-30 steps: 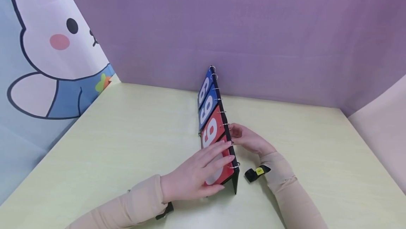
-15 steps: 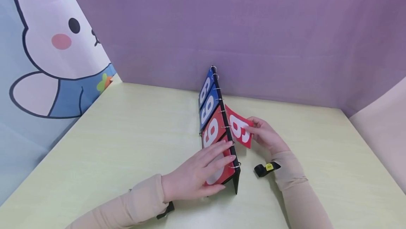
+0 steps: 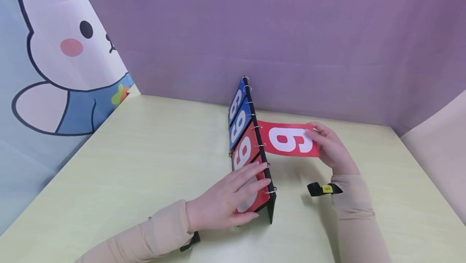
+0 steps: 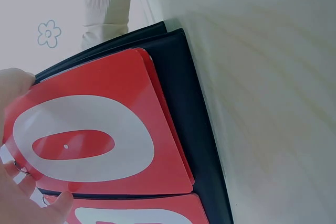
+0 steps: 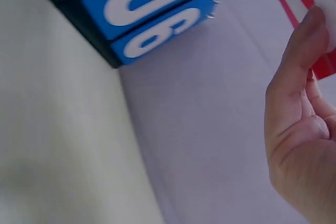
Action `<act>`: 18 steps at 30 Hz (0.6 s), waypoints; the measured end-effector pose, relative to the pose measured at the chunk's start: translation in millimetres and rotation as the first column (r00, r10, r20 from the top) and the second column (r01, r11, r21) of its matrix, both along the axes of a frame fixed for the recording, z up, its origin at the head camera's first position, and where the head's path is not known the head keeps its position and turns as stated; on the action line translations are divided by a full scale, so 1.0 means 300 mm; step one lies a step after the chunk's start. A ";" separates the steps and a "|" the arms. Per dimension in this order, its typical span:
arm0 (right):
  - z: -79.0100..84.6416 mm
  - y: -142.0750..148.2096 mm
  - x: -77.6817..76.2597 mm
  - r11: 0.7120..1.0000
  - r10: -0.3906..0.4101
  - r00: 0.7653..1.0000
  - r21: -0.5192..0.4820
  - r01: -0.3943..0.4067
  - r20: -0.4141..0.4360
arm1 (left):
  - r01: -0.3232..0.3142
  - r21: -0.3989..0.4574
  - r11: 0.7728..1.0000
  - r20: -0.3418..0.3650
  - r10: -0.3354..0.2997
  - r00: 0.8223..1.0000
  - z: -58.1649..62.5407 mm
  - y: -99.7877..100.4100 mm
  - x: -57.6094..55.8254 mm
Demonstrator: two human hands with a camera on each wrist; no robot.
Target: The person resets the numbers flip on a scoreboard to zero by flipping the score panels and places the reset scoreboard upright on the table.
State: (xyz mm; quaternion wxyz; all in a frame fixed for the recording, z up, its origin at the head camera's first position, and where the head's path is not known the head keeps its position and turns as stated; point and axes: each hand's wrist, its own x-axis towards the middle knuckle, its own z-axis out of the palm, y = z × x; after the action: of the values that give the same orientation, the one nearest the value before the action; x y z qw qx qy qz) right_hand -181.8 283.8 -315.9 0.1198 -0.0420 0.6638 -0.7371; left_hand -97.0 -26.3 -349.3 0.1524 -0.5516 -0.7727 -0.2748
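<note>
A tent-shaped flip scoreboard (image 3: 243, 145) stands on the table, its number cards hung on metal rings along the top edge. My left hand (image 3: 227, 198) rests on the nearest red card (image 4: 131, 166), which bears a white 0; its fingers extend to the ringed edge. On the scoreboard's right side, my right hand (image 3: 333, 147) pinches the free end of a red card (image 3: 267, 135) with a white 9. That card is stretched out nearly level from its rings. In the right wrist view, blue cards (image 5: 123, 6) with white digits hang on the scoreboard's right face.
The pale table (image 3: 174, 141) extends on both sides of the scoreboard. Behind it rises a purple cloth wall (image 3: 309, 44). A cartoon-printed cloth (image 3: 43, 105) hangs at the left. Black straps (image 3: 324, 189) are at both wrists.
My right hand has come out from behind the scoreboard and moved right, drawing the red 9 card up and outward on its rings. The left hand has stayed in place.
</note>
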 end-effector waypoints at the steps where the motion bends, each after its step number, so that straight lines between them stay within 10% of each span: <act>1: 0.006 0.005 0.004 1.000 0.001 1.000 -0.011 -0.001 -0.015 | 0.000 -0.002 1.000 0.000 0.000 1.000 0.000 0.000 0.000; 18: 0.121 0.011 0.082 0.999 -0.026 0.990 0.026 0.030 -0.137 | 0.005 0.004 1.000 0.003 -0.005 1.000 0.003 -0.003 0.003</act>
State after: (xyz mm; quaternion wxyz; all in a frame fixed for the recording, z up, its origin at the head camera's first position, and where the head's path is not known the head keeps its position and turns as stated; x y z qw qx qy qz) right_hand -157.3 287.1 -279.6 0.0641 -0.0815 0.6811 -0.7248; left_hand -96.1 -27.1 -348.5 0.1516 -0.5528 -0.7710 -0.2775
